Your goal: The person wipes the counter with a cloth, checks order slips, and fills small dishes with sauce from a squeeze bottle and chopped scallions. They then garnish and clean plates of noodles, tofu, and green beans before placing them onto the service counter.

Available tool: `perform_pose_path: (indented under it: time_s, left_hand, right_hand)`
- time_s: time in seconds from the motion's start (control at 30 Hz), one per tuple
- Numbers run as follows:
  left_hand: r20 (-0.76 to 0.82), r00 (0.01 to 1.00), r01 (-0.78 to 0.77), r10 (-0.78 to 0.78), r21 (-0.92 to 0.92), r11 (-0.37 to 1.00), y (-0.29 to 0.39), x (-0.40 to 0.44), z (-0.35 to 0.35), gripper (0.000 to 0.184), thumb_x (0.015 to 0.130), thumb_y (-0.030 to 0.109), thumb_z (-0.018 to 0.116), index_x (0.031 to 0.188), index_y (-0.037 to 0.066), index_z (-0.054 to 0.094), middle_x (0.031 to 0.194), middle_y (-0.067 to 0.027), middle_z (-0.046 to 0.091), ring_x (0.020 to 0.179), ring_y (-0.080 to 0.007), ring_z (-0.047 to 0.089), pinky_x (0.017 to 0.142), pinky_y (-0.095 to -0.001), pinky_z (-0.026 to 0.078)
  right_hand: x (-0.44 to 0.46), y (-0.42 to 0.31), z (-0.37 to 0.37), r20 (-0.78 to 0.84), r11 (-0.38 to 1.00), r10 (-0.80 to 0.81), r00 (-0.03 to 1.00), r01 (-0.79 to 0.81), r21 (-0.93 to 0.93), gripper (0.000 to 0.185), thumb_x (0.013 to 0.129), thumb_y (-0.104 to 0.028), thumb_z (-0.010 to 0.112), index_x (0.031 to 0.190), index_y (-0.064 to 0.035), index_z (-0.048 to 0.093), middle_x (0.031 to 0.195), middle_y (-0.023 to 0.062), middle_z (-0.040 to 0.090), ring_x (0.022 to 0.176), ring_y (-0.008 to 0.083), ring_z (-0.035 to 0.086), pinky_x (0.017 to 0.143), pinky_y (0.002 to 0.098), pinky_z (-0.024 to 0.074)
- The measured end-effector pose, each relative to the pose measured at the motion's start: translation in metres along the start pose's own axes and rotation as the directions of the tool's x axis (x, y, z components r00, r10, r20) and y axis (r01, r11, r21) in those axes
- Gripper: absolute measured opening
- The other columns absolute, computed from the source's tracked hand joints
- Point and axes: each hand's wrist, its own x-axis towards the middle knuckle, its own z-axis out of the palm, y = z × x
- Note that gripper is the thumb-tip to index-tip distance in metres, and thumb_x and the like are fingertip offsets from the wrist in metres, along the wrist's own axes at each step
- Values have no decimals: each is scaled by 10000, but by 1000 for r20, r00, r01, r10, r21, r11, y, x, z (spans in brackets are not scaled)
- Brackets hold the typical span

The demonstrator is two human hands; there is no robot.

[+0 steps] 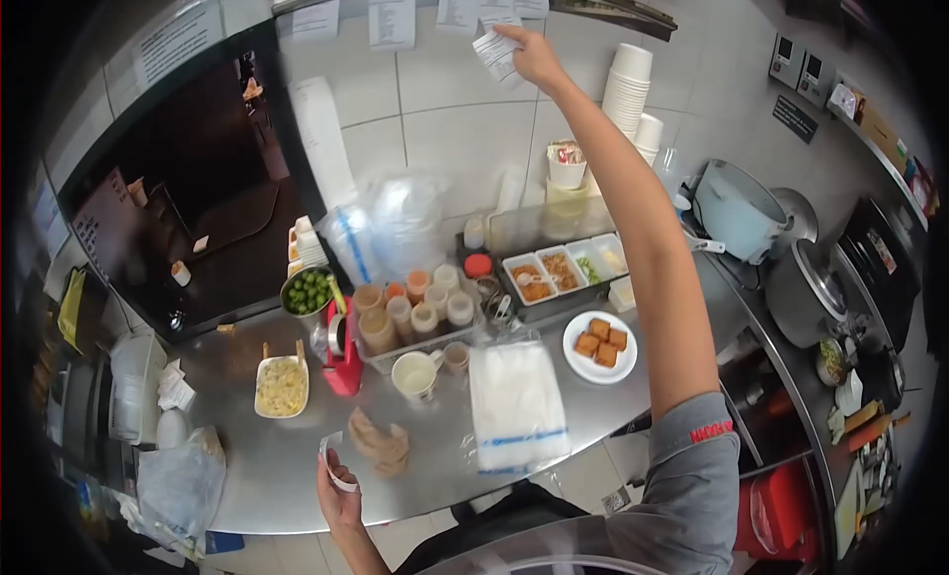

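High up at the wall, my right hand [535,57] pinches a printed paper slip [496,60] just below a metal ticket rail [593,11]. Other printed tickets [391,19] hang from that rail. Low at the counter's front edge, my left hand [339,494] is closed on a small curled white paper slip [341,476]. A crumpled brown paper [380,444] lies beside my left hand, apart from it. To its right is a stack of clear plastic bags [516,397] with a blue stripe.
On the steel counter [267,496] stand a bowl of yellowish food [282,387], a bin of sauce bottles [425,313], a white cup [414,375], a plate of fried cubes [600,348] and a topping tray [559,274]. Stacked paper cups [628,90] rise behind my right arm. Pots [736,211] stand right.
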Motion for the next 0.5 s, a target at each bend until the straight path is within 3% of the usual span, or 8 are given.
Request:
perform_pose_path:
  time_s: [0.1, 0.13, 0.2, 0.27, 0.4, 0.5]
  left_hand:
    - [254, 966, -84, 39, 165, 983, -37, -3, 18, 220, 912, 196, 528, 1071, 48, 556, 943, -52, 637, 609, -79, 521, 529, -207, 446]
    - [158, 983, -119, 93, 168, 979, -53, -8, 28, 227, 911, 194, 527, 1081, 47, 557, 954, -53, 636, 663, -102, 545, 586, -226, 462]
    - [-33, 981, -185, 193, 166, 969, -91, -14, 52, 241, 910, 190, 525, 1099, 45, 560, 974, -53, 634, 772, -148, 594, 700, -264, 493]
    - [-40, 975, -213, 219, 121, 970, -118, -18, 54, 231, 905, 160, 523, 1085, 22, 567, 978, -65, 630, 865, -178, 598, 789, -295, 479]
    - [68, 944, -329, 322, 224, 917, -151, -26, 14, 350, 901, 265, 540, 1192, 74, 512, 1140, -47, 576, 1055, -194, 536, 926, -371, 406]
    - [155, 936, -348, 316, 272, 897, -163, -45, 14, 364, 905, 252, 530, 1197, 36, 500, 1121, -58, 580, 1051, -203, 537, 917, -382, 409]
  right_hand:
    - [32, 46, -39, -174, 998, 12, 985, -2, 56, 390, 730, 115, 491, 1042, -55, 653, 1056, 106, 642, 1002, 214, 583, 874, 272, 433]
    - [42, 63, -49, -248, 996, 0, 969, 23, 90, 261, 738, 60, 580, 941, -62, 691, 928, 67, 671, 851, 159, 599, 784, 254, 450]
    - [59, 91, -61, -370, 988, 107, 923, -57, 143, 228, 737, 51, 593, 901, -65, 702, 887, 58, 670, 814, 137, 590, 748, 248, 451]
    - [71, 127, -65, -465, 971, 183, 866, -85, 224, 172, 726, 13, 633, 852, -70, 716, 877, 66, 671, 803, 128, 586, 725, 240, 449]
    - [95, 178, -63, -398, 924, 328, 857, -201, 326, 245, 704, 33, 593, 882, -81, 718, 899, 87, 671, 816, 151, 591, 734, 247, 450]
    - [111, 199, -55, -325, 889, 420, 847, -314, 333, 352, 686, 69, 505, 919, -90, 715, 948, 116, 664, 896, 190, 593, 796, 254, 439]
